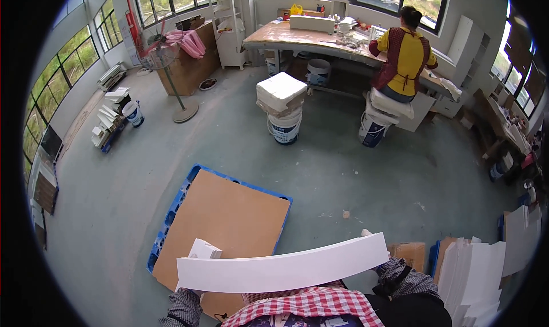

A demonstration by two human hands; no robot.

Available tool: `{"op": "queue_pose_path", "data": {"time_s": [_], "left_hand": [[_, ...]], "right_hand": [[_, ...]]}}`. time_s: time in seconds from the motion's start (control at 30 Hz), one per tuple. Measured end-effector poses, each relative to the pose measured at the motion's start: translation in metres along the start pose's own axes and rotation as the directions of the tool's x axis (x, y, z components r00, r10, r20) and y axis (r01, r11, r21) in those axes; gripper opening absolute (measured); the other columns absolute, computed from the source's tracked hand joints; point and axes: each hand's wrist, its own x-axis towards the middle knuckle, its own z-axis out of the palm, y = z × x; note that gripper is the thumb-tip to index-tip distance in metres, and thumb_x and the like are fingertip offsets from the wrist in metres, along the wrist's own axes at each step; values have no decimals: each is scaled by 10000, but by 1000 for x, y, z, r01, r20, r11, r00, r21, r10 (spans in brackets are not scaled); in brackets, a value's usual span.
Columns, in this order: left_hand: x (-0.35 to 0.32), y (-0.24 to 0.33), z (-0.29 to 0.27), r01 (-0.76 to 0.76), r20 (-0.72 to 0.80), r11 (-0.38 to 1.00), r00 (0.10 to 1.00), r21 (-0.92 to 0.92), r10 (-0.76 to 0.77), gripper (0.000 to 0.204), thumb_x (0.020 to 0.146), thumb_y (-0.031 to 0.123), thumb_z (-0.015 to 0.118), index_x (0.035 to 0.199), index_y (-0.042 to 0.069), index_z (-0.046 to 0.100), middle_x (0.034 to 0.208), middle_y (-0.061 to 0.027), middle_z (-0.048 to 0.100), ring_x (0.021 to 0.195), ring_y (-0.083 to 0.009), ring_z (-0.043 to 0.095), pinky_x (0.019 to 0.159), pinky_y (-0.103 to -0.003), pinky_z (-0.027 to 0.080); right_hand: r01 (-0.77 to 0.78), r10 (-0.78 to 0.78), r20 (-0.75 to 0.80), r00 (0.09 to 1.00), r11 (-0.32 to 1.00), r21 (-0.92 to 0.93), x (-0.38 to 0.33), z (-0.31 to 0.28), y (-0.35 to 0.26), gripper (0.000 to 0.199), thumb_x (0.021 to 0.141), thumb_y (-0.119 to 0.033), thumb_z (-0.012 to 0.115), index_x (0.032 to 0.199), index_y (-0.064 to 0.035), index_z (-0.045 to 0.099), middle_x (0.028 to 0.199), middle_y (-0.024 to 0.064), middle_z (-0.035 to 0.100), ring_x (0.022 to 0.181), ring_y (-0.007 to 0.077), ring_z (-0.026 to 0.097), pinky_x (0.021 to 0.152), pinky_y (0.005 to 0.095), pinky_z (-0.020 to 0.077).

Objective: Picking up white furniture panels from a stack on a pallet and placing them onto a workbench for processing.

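A long white board [280,271] stretches across in front of my body, above the floor. My left hand [179,287] grips its left end; the checked sleeve shows below, and the fingers are mostly hidden. At the right end my right hand [382,266] has hold of the board, largely covered by it. Just behind the board's left part, a small stack of white pieces [204,249] lies on a brown sheet [229,212]. That sheet covers a blue pallet [197,168].
White panels [472,275] stand at my right beside a cardboard box [409,254]. Ahead are a padded bucket [283,127] and a long workbench [269,34], where a person [407,58] sits facing away. A standing fan [184,112] and a pallet of white parts [106,121] are at left.
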Motion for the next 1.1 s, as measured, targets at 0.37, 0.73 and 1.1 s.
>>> {"op": "queue_pose_path", "data": {"time_s": [0.37,0.73,1.1], "left_hand": [[219,23,172,-48,168,931,986,363,-15,368,989,390,443,1209,99,486,1125,-66,579,1028,-204,583,862,-373,509],[446,178,359,140,-85,981,985,-138,-152,296,943,349,570,1089,98,516,933,-40,577,880,-180,606,717,-366,547],[645,284,462,-56,-64,997,996,59,60,210,979,270,522,1066,81,542,926,-33,592,864,-171,592,789,-325,503]], "right_hand": [[37,-30,-182,983,999,37,83,-88,-181,547,992,-487,364,1205,-2,501,1121,141,578,978,209,589,852,360,511],[195,-174,-384,907,981,17,227,-57,-362,550,980,-452,437,1205,46,498,1108,176,612,954,277,617,837,396,519],[97,-76,-143,987,985,146,455,-58,-556,497,960,-473,476,1113,-3,537,991,136,620,870,246,612,781,398,526]]}}
